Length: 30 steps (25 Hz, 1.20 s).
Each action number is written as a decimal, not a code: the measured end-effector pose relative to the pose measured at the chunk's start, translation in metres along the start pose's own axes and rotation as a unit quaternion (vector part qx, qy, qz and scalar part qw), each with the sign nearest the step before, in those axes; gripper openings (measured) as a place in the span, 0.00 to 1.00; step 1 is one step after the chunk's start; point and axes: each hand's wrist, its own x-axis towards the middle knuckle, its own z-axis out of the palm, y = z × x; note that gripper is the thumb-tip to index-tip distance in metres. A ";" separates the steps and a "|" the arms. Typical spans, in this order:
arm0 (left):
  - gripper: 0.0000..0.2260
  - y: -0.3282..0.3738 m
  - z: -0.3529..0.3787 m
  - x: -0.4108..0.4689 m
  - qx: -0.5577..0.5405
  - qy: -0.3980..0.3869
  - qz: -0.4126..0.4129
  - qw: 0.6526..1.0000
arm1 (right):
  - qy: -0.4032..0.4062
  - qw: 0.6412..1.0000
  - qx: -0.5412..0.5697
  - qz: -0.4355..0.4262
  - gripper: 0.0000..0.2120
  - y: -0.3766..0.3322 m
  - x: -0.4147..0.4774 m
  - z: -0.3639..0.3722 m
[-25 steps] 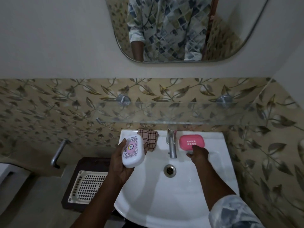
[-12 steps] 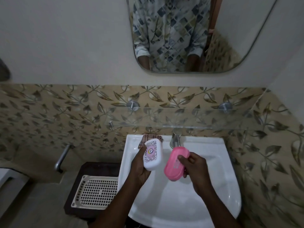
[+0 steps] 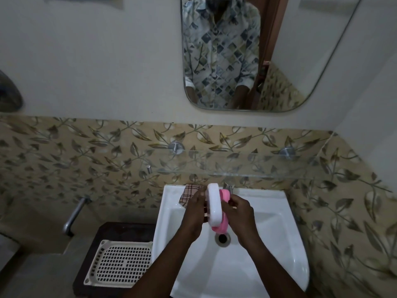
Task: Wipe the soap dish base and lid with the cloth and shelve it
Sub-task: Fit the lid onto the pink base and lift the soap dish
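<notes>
Soap dish sits at frame centre, above the sink (image 3: 268,250) bowl, btwn both hands. Left hand (image 3: 194,214) grips the white lid (image 3: 214,204) from its left side, fingers wrapped round the edge. Right hand (image 3: 240,218) pinches the pink base (image 3: 223,211) from the right, fingertips on its rim. Lid and base pressed face to face, stood on edge, base poking out above and below the lid. Checked cloth (image 3: 190,192) lies on the sink's back ledge, just left of the lid, partly behind left hand. Glass shelf (image 3: 247,163) above the sink. White perforated tray (image 3: 119,263) lower left, on a dark stand, nothing seen in it.
</notes>
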 end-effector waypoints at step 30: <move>0.24 0.013 0.013 -0.021 -0.127 -0.142 0.041 0.981 | -0.079 0.992 0.097 0.016 0.22 -0.007 -0.010 0.000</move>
